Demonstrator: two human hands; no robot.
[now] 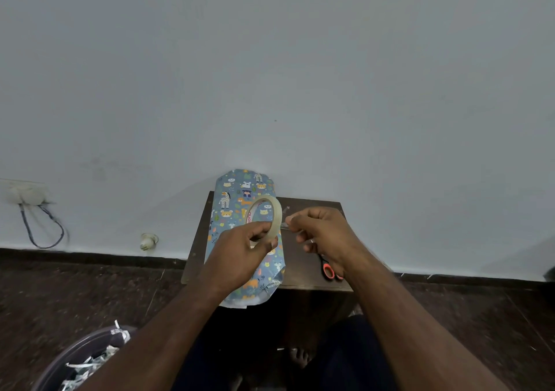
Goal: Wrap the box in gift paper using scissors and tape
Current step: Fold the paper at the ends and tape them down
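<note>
Hands: left [240, 249] grips tape roll [264, 217], right [318, 230] pinches tape end; bin [75, 357] holds paper scraps [87, 366].

pale wall [270, 60], dark floor [75, 294], brown table [303, 267]

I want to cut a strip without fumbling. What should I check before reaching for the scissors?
1. Tape roll held by left hand: ok.
2. Free tape end pinched by right hand: ok.
3. Strip pulled long enough: not ok, only a short bit is out.
4. Scissors within reach on the table: ok, partly under the right wrist.
5. Wrapped box lying on the table: ok.
6. Paper seam closed: cannot tell.
</note>
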